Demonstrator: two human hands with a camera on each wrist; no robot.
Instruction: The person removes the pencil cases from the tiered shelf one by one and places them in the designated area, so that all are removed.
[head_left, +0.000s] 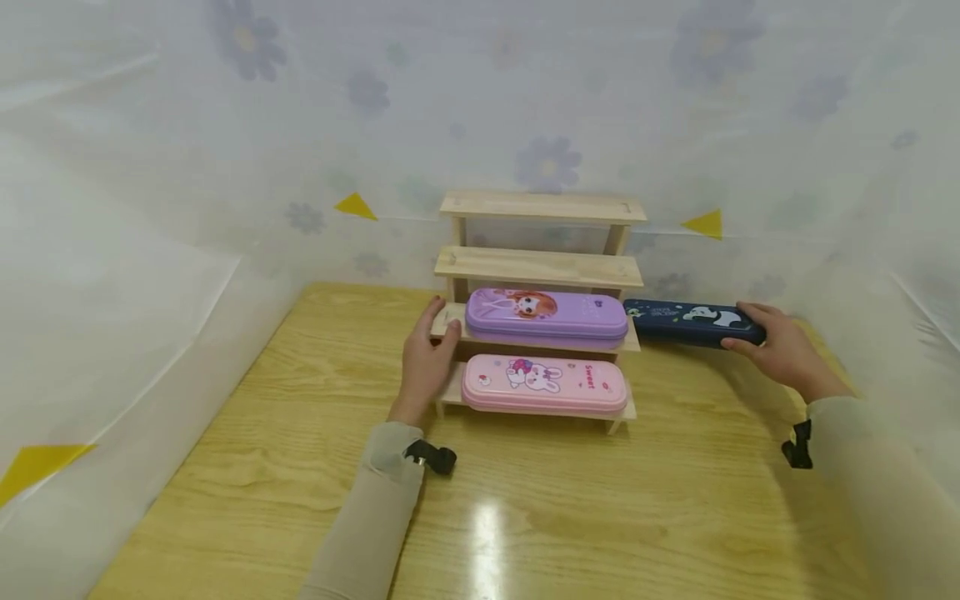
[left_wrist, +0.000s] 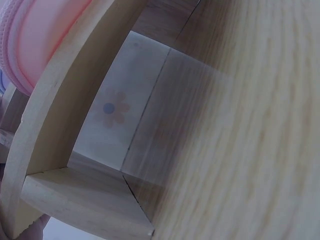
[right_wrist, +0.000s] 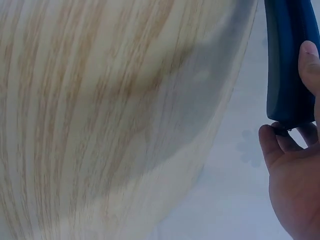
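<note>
A stepped wooden display stand (head_left: 542, 207) has several tiers. On its lowest tier lies a pink pencil case (head_left: 543, 384) with a rabbit print, also partly seen in the left wrist view. A purple pencil case (head_left: 546, 317) with a cartoon girl lies one tier above. My left hand (head_left: 426, 367) holds the left end of the purple case's tier; in the left wrist view it is mostly hidden. My right hand (head_left: 783, 348) grips the right end of a navy pencil case (head_left: 693, 323) with a panda print, beside the stand. The case's left end is close to the purple case's tier.
The wood-grain table (head_left: 525, 508) lies under the stand. Pale flower-patterned sheeting (head_left: 480, 100) hangs behind and at both sides. Yellow triangles (head_left: 356, 206) mark the sheeting at the back and left.
</note>
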